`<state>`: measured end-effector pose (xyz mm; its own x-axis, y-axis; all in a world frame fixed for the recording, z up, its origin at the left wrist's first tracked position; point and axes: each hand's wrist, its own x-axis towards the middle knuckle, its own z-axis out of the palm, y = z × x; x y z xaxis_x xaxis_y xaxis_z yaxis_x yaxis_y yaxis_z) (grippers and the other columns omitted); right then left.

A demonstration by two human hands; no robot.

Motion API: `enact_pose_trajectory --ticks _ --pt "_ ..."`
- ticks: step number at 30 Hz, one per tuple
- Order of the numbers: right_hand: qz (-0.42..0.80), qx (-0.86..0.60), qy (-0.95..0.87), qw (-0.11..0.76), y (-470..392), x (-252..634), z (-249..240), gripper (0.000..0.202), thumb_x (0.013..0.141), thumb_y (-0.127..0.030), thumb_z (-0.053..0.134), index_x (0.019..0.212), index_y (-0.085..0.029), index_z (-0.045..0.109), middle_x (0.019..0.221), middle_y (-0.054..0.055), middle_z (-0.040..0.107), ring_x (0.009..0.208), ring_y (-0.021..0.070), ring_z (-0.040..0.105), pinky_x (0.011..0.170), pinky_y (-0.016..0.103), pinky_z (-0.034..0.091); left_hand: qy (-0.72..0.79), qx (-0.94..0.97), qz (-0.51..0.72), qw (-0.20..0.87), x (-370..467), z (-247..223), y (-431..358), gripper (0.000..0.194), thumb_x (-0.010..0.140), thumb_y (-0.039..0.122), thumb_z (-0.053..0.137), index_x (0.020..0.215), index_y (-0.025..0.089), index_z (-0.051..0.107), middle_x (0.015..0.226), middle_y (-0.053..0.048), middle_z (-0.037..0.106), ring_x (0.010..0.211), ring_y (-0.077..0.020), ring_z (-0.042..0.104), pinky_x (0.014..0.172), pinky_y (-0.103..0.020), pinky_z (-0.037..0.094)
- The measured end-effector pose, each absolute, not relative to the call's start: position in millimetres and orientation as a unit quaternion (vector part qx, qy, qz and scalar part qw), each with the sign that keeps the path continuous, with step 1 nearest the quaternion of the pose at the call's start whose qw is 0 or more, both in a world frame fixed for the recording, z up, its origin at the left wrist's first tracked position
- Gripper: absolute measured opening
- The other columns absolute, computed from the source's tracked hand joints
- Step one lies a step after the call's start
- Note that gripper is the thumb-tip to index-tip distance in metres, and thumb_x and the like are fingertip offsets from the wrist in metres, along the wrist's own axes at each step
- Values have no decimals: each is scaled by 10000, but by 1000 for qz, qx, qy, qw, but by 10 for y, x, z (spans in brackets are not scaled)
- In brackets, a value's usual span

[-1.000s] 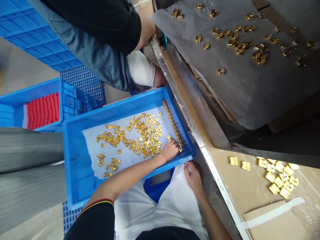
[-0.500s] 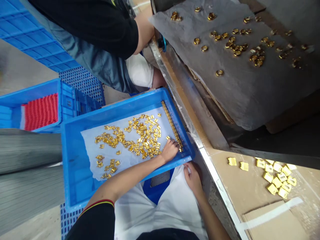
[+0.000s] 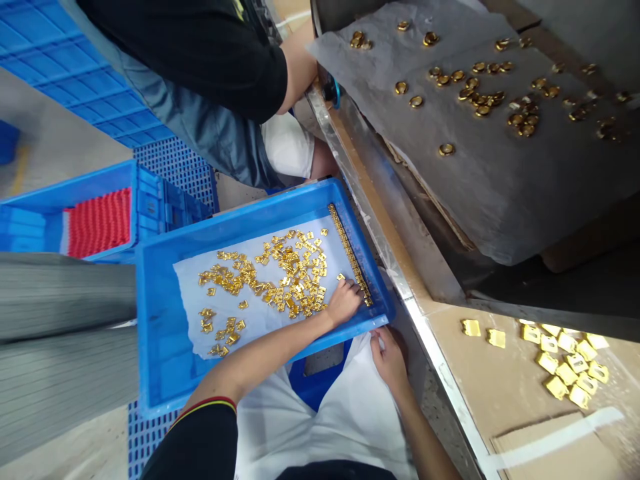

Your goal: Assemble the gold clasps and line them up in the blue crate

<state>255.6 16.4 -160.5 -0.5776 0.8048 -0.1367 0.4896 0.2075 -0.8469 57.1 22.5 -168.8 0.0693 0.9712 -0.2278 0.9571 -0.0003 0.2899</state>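
Note:
A shallow blue plastic tray [image 3: 165, 393] lies across my lap, lined with a white sheet [image 3: 270, 313]. Small gold-coloured metal pieces [image 3: 295, 267] are scattered over the sheet. Along the tray's right end runs a narrow row of gold pieces [image 3: 345, 240]. My left hand [image 3: 345, 301] is at the near end of this row, fingers curled downward and closed; whatever they pinch is hidden. One loose gold piece [image 3: 341, 277] lies just beyond its knuckles. My right hand [image 3: 390, 357] is by the tray's near right corner, fingers curled against the rim and partly hidden, so their hold is unclear.
A metal-edged workbench [image 3: 425, 333] stands on the right, with larger gold pieces [image 3: 570, 367] on it. Gold rings [image 3: 483, 100] lie on a grey sheet [image 3: 480, 193] above. Another person's arm [image 3: 300, 67] is at the bench. A blue crate [image 3: 135, 200] holds red items [image 3: 100, 223].
The whole view has shifted slightly, so everything appears a little further right. My left hand stays at the row's near end, and my right hand remains by the tray's corner.

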Motion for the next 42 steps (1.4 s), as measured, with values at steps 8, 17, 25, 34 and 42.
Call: enact_pose_trajectory --ticks 8,17,25,34,42 --pt "466 -429 -756 168 143 2578 -1633 276 926 -333 436 921 -245 697 902 74 764 873 232 722 785 308 587 700 687 45 190 543 -1626 219 176 963 294 601 899 172 710 874 -107 708 966 -273 589 824 -415 385" --pt "467 -460 -740 149 122 2662 -1669 320 924 -399 448 941 -226 716 888 78 782 841 228 746 736 288 604 862 493 56 106 -621 -1349 397 297 1013 192 402 1124 194 677 1148 -143 697 1103 -322 580 893 -448 406" --pt "451 -489 -736 123 121 2683 -1740 426 934 -512 434 961 -212 736 887 109 796 798 252 766 678 297 614 887 445 31 122 -941 -1528 942 203 958 287 580 1076 170 697 1100 -164 730 1145 -342 568 919 -438 396" --pt "373 -444 -804 131 150 2677 -1846 547 1009 -580 356 898 -216 749 691 94 756 582 247 726 546 288 585 891 439 41 112 -1260 -1645 1143 227 975 215 533 1151 165 668 1167 -162 703 1170 -319 555 941 -430 403" --pt "258 -398 -868 148 148 2626 -1949 658 1051 -548 265 769 -218 759 709 127 758 659 266 750 593 328 619 890 443 56 98 -1304 -1730 1273 282 1003 161 446 1145 179 689 1107 -150 713 1115 -288 620 931 -397 457"
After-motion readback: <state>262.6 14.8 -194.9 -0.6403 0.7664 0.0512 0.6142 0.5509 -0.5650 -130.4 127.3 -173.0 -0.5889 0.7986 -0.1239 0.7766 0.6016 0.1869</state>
